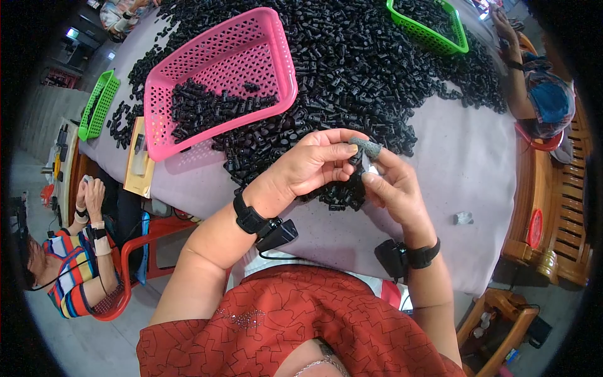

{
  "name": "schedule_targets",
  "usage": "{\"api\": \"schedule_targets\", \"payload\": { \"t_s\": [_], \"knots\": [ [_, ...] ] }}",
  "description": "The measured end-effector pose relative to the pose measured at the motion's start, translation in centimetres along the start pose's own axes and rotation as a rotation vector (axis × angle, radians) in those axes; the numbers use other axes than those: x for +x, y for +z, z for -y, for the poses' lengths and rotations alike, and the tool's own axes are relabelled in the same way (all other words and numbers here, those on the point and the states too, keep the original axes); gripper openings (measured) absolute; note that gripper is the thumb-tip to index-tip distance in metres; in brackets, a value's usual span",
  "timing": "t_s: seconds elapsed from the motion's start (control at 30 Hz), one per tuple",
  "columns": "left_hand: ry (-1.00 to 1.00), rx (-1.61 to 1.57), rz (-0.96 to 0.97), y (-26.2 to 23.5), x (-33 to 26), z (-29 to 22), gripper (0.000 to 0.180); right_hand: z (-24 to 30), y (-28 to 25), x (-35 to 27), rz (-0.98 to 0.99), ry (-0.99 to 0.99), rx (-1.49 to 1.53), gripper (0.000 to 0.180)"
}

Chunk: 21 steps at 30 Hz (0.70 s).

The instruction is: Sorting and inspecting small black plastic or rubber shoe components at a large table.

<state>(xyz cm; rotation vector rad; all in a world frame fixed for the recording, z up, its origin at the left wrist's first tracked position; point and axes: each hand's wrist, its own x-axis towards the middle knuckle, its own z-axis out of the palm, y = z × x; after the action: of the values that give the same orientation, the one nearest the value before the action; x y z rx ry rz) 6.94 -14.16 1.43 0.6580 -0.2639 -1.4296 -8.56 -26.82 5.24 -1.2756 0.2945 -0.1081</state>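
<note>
Above the near edge of the pile, both my hands meet. My left hand (319,162) is closed, thumb and index finger pinching a small black plastic piece (355,159). My right hand (396,188) is closed around a small pale, shiny piece (371,168) pressed against the black one; its exact kind is hidden by the fingers. A grey speckled wrap-like thing (369,148) covers or lies along the right index fingertip; I cannot tell which. Below and beyond the hands spreads a heap of similar black plastic pieces (342,81) on a pale cloth.
A pink perforated basket (286,81) with black pieces sits left on the heap. Green baskets stand far right (461,44) and left (88,129). A crumpled clear scrap (463,218) lies right on the cloth (433,257). Other people sit left, far left and right; a wooden bench (568,207) stands right.
</note>
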Motion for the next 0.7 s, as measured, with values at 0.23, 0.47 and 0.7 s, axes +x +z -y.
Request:
{"api": "schedule_targets", "payload": {
  "t_s": [0.23, 0.47, 0.7],
  "knots": [
    [0.03, 0.041, -0.054, 0.5, 0.0, -0.2, 0.034, -0.7, -0.5, 0.2, -0.114, -0.011, 0.04, 0.035],
    [0.117, 0.1, -0.117, 1.0, -0.3, -0.6, 0.025, -0.9, -0.9, 0.5, -0.264, -0.121, 0.109, 0.032],
    [0.093, -0.007, -0.062, -0.1, -0.2, -0.6, 0.017, -0.6, -0.3, 0.3, -0.172, -0.078, 0.025, 0.033]
  ]
}}
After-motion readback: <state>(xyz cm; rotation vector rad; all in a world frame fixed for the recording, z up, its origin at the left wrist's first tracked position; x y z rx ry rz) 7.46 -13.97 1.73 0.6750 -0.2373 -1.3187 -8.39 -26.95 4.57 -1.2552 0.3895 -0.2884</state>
